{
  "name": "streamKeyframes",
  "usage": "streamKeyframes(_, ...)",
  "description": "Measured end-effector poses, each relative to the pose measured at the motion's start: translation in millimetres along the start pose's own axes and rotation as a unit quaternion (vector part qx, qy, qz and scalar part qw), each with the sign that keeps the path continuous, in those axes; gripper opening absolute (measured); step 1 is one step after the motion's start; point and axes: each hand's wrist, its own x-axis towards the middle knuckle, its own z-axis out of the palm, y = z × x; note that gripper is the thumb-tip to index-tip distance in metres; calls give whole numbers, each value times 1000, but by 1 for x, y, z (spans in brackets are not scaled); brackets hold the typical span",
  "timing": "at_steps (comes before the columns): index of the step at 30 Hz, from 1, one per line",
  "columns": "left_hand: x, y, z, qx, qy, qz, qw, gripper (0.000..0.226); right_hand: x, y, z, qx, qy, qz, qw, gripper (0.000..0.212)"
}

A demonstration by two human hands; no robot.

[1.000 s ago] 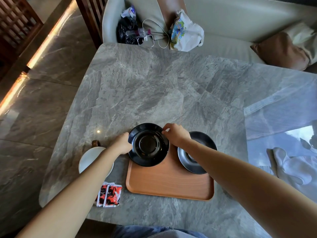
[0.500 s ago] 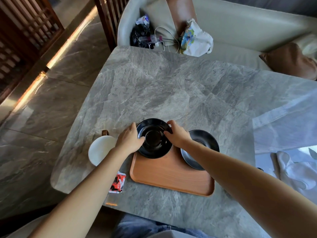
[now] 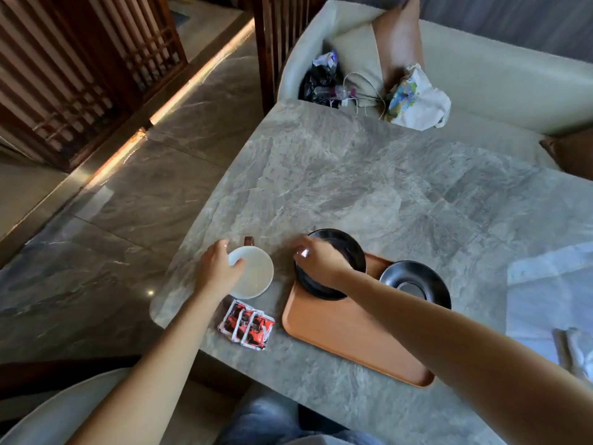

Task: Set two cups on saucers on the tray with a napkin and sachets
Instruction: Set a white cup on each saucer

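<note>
Sachets [image 3: 246, 326], three by my count, red and white, lie fanned on the table [image 3: 369, 187] at its near left, just beside the tray's left edge; they look light, thin and limp, best pinched by an edge. Right of them the wooden tray [image 3: 346, 342] lies flat on the table, with two black saucers on its far end: the left saucer [image 3: 349, 252] overhangs the tray's far-left corner, and the right saucer [image 3: 417, 285] sits near the far rim. Glossy glaze suggests they are slippery, stiff and breakable, so a hold by the rim seems safest. The right hand [image 3: 317, 261] rests over the left saucer, fingers curled down onto its left rim; whether they actually clamp it I cannot tell.

Left of the tray, on the bare table, stands one white cup [image 3: 253, 273] with a brown handle [image 3: 249, 241] pointing far. The left hand [image 3: 218, 268] lies on its left rim, thumb over the lip and fingers spread around the outside, seemingly closing but not clearly clamped. It is probably rigid, fragile ceramic; the handle or the wall would serve. Only one cup shows. A pale folded cloth, perhaps the napkin [image 3: 574, 351], lies at the near right.
</note>
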Motion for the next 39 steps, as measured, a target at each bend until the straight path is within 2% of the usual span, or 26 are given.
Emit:
streamKeyframes(2,6,-13,-5,4,-55,-38,998,52,4,-19,19,57,-81,18,995,31)
streamKeyframes(5,8,-29,-8,15,-122,-36,992,27,5,-37,43,184,-152,117,964,39)
streamKeyframes(7,9,-40,-4,-9,-118,-24,993,18,4,-43,55,228,-145,166,948,42)
streamKeyframes(10,11,-44,0,-131,-162,-84,974,38,5,-45,64,244,-111,187,945,46)
streamKeyframes(12,15,-44,1,-177,-194,-122,957,41,8,-45,65,268,-108,196,937,46)
streamKeyframes(15,24,-42,-3,-143,-213,-92,962,37,10,-44,59,310,-125,206,920,45)
streamKeyframes(18,35,-30,-12,-100,-225,-48,968,42,14,-42,45,358,-131,215,899,49)
streamKeyframes(25,47,30,-18,-151,-291,-9,945,33,13,-15,-16,403,-157,206,878,42)
streamKeyframes(31,43,73,14,-171,-353,10,920,34,-10,15,-46,406,-109,225,879,49)
streamKeyframes(39,37,97,52,-113,-406,40,906,33,-39,48,-48,409,-39,294,863,53)
